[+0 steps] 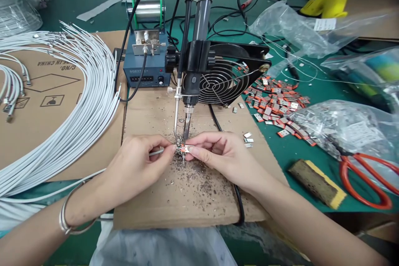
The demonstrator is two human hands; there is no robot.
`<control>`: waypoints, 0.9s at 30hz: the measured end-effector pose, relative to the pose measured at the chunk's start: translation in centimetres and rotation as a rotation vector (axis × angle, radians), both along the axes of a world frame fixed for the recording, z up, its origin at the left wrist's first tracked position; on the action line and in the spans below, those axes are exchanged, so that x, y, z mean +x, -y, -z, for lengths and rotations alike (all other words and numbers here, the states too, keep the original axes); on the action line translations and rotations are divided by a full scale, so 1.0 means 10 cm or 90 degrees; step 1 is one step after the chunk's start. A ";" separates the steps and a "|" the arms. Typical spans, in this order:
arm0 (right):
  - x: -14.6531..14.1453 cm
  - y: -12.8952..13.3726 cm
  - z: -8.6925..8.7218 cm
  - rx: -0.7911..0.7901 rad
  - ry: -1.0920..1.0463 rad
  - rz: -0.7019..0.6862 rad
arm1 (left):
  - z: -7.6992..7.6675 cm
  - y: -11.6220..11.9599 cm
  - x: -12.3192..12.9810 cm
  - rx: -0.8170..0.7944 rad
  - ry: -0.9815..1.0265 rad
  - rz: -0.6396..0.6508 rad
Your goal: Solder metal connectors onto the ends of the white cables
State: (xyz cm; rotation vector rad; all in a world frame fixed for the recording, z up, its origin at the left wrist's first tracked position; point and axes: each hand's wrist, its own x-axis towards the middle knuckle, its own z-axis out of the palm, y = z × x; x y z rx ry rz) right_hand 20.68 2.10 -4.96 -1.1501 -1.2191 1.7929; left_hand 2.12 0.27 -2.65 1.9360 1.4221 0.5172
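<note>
My left hand (143, 162) pinches a white cable (156, 152) close to its end. Between the thumb and fingers of my right hand (218, 153) is a small USB connector (188, 149) with a red-orange part. The cable end and the connector meet just under the tip of a mounted soldering iron (188, 118). Beside the iron a thin metal solder feed tube (176, 116) points down at the same spot. Whether the cable touches the connector is too small to tell. Dark solder specks lie on the cardboard (149, 208) below.
A bundle of white cables (93, 91) curves along the left. Behind stand a blue solder feeder (146, 68), a solder spool (146, 10) and a black fan (224, 79). To the right lie many red connectors (274, 104), a sponge (316, 183), red-handled scissors (364, 178) and plastic bags (349, 129).
</note>
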 end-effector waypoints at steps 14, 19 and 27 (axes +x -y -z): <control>0.02 0.00 -0.02 0.003 -0.019 -0.016 | 0.00 0.01 0.03 0.010 0.016 0.003; 0.01 0.00 0.00 -0.008 -0.003 -0.002 | 0.00 0.00 0.01 0.005 -0.012 -0.002; 0.01 0.02 -0.03 0.006 0.025 -0.005 | -0.06 -0.01 0.02 -0.032 -0.044 0.005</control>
